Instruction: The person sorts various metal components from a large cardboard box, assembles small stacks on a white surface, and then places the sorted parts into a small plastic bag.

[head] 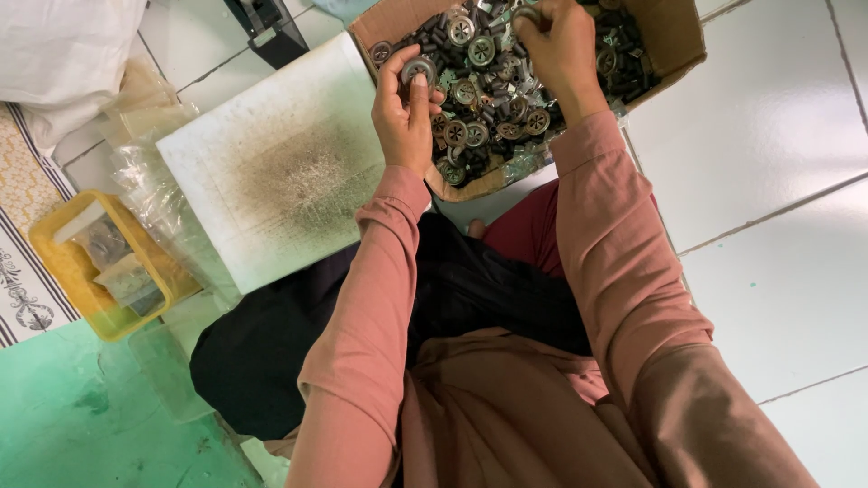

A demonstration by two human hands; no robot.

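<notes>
A brown cardboard box point(673, 36) lies on the floor in front of me, filled with several small round metal wheels point(476, 93) and dark cylindrical parts. My left hand point(404, 113) is at the box's left edge and pinches one round metal wheel point(419, 69) between thumb and fingers. Over the top middle of the box, my right hand point(559, 50) is closed around a small metal part point(526, 13), mostly hidden by the fingers. Both arms wear dusty pink sleeves.
A white board point(280, 163) with a grey smudged centre lies left of the box. A yellow plastic tray point(68, 271) with small bags sits further left, beside clear plastic bags point(154, 194). White floor tiles point(768, 154) spread to the right; a green floor patch point(81, 416) lies lower left.
</notes>
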